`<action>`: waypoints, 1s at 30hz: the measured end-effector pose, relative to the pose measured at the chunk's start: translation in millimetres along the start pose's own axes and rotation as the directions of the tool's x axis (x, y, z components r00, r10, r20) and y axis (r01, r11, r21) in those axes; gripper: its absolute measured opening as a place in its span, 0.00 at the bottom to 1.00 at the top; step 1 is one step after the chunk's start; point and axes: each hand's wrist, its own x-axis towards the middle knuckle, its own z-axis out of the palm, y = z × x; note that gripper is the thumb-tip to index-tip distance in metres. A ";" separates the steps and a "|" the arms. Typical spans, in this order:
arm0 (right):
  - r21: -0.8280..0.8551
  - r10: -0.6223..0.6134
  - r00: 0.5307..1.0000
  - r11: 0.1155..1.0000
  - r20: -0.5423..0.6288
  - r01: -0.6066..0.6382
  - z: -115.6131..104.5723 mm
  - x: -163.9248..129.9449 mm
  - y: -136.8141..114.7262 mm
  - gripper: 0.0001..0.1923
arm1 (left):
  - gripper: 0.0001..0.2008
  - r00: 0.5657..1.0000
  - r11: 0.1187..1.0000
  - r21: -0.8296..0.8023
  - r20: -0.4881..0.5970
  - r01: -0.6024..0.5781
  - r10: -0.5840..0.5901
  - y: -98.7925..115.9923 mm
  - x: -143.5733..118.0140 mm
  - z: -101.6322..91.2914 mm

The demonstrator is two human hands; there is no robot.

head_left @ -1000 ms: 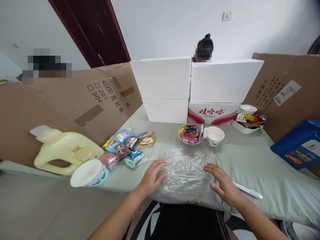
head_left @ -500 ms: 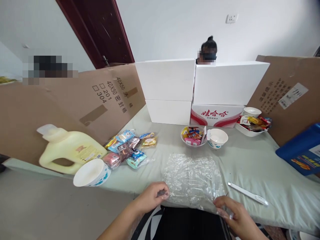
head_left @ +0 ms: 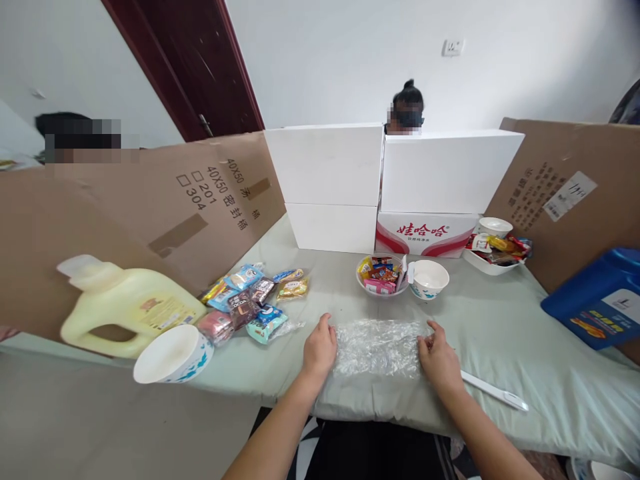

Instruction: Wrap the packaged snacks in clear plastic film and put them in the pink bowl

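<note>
Two hands, left hand (head_left: 321,350) and right hand (head_left: 440,357), flank clear plastic film (head_left: 377,350) lying near the front edge of a pale green cloth (head_left: 500,317). Right fingers pinch its end; left fingers curl at the other, grip indeterminable. Beyond: white boxes (head_left: 327,163), cardboard panels (head_left: 100,207), dark red door (head_left: 187,60), pale wall (head_left: 320,60).

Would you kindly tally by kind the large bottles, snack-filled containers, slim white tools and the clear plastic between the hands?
Large bottles: 2 (yellow bottle, blue bottle)
Snack-filled containers: 2 (clear bowl, white tray)
Slim white tool: 1
Clear plastic between left hand and right hand: 1
Total: 6
</note>
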 end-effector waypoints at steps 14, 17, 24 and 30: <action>-0.404 -0.190 0.982 0.897 0.018 0.181 7.4 -3.6 8.3 0.21 | 0.29 0.839 0.887 0.008 0.327 -0.462 0.435 21.6 9.1 -14.8; -0.394 -0.233 0.972 0.894 -0.002 0.214 5.7 -3.8 13.1 0.20 | 0.26 0.830 0.908 0.073 0.442 -0.412 0.341 33.7 14.9 -14.0; -0.401 -0.278 0.959 0.886 -0.054 0.235 2.7 6.5 14.4 0.18 | 0.20 0.889 0.935 0.173 0.402 -0.308 0.218 27.1 19.3 -5.6; -0.542 -0.215 0.975 0.815 0.049 0.207 3.8 20.4 2.6 0.20 | 0.20 0.915 0.920 0.258 0.353 -0.295 0.194 24.8 17.7 -2.6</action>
